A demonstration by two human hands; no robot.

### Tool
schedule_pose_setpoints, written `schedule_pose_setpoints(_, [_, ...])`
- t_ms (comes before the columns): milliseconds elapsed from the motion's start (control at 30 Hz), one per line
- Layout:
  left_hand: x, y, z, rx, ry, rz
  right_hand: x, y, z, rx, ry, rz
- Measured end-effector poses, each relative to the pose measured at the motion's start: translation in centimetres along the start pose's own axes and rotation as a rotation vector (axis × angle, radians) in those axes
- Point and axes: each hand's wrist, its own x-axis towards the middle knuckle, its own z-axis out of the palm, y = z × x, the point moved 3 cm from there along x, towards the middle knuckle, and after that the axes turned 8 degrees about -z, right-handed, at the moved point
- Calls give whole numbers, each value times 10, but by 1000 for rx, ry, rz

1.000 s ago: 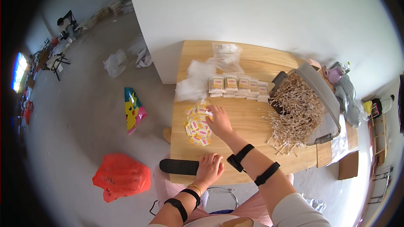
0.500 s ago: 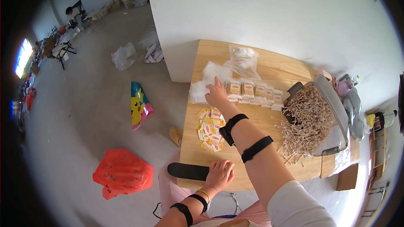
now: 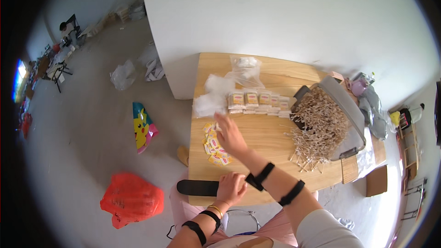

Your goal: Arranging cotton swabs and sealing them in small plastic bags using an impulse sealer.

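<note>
Right hand (image 3: 229, 135) at mid-frame, over the upper right of a loose pile of yellow-and-white cards (image 3: 213, 146). Fingers narrow, close together, motion-blurred; cannot tell if they grip a card. Left hand (image 3: 231, 188) at lower centre, on the table's near edge, against the right end of a black strip (image 3: 197, 188); fingers loosely bent, underside hidden, so cannot tell whether it holds anything.

Wooden table (image 3: 264, 156) beneath. Above the cards, overlapping clear plastic bags (image 3: 210, 104); just right of these, a row of filled swab packets (image 3: 251, 101). Right of centre, a grey bin (image 3: 351, 112), loose swabs (image 3: 319, 126) heaped in it and spilling leftward onto the wood. Lower left, a red bag (image 3: 132, 200) on the floor.
</note>
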Motion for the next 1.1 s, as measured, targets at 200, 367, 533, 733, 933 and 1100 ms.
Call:
schedule_pose_setpoints(200, [9,-34,12,-1190,57,-522,-150,-45,-49,29,-281,216])
schedule_pose_setpoints(367, [-9,-33,-8,-1202,-44,-654,-189,-115,-60,-34,-363,46])
schedule_pose_setpoints(533, [-36,-10,-27,-1209,-33,-794,-189,-131,-106,193,-104,415])
schedule_pose_setpoints(733, [-53,44,-57,-1135,-134,-635,-224,-106,-109,784,-94,799])
schedule_pose_setpoints(933, [-58,62,-70,-1016,-190,-485,-232,-121,-112,759,-95,704])
schedule_pose_setpoints(1100, [-66,53,-79,-564,331,-153,-242,-126,-125,702,8,718])
